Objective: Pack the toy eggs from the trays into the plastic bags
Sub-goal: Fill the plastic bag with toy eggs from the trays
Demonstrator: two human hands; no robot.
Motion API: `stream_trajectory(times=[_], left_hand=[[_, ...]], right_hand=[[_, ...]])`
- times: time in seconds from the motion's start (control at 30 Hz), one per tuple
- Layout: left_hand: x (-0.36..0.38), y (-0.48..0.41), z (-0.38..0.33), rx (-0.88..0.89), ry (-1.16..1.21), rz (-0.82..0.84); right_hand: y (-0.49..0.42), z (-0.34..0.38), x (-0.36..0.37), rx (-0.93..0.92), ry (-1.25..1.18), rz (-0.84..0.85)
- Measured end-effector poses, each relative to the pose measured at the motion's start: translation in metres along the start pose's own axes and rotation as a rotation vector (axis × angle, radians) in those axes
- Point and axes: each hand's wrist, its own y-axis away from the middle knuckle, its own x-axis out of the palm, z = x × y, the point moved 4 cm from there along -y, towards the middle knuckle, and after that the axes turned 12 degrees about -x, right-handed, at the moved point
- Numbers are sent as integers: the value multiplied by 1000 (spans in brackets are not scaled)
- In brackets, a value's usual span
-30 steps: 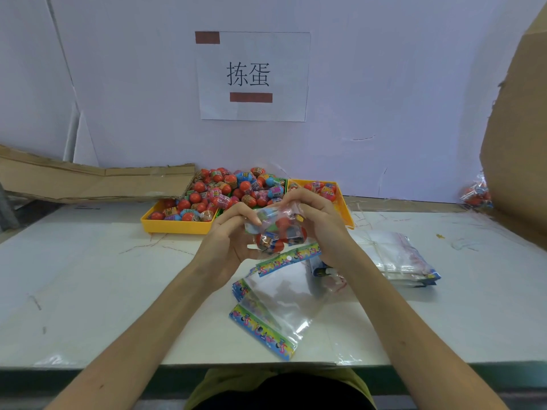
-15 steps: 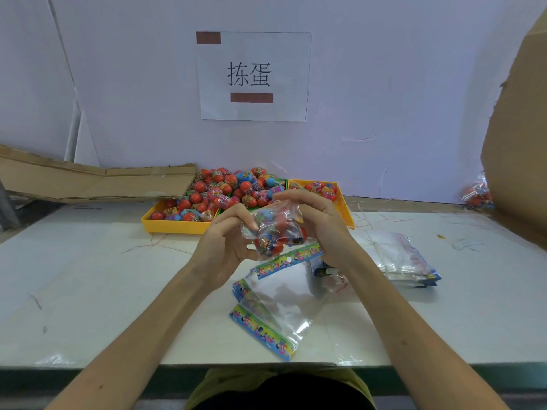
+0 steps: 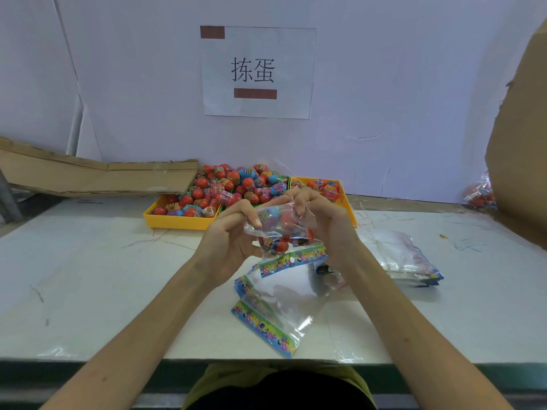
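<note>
Holding position, centre of view: one clear plastic bag partly filled with toy eggs, raised above the tabletop between both hands.

Left hand: grip pinching the bag's near-left edge, thumb and fingertips curled onto the film.

Right hand: grip pinching the bag's upper right edge, fingers bent over the top, palm behind the bag.

Bag contents: several eggs, red and blue visible through the film; exact count cannot be told. A printed multicoloured header strip hangs at the bag's lower edge.

Trays, far side of the tabletop against the wall: yellow tray on the left, heaped with loose toy eggs, mostly red with some blue and pink wrappers; a second yellow tray on the right, holding a few eggs, partly hidden behind the right hand. A green edge shows between the two.

Empty bags: a loose stack of clear bags with printed strips lying flat just below the hands, near the tabletop's front edge; a further bundled stack to the right.

Other items: flattened cardboard lying at far left; upright cardboard panel at far right; a filled bag of eggs beside that panel; paper sign with two characters fixed to the wall.
</note>
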Motion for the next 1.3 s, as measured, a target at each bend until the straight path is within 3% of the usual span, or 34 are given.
stream_trajectory(times=[0.23,0.4,0.73,0.97,1.3], left_hand=[[2,1,0,-6,59,72],[3,1,2,-16,40,25],[18,4,3,-10,63,-85],[33,17,1,128,94,-84],[72,8,10,274,149,-347]], right_hand=[[3,1,3,16,-76,24],[2,2,3,18,-129,-6],[-3,-5,5,58,-532,41],[-4,-7,12,54,-497,109],[-2,5,-12,-16,-659,-48]])
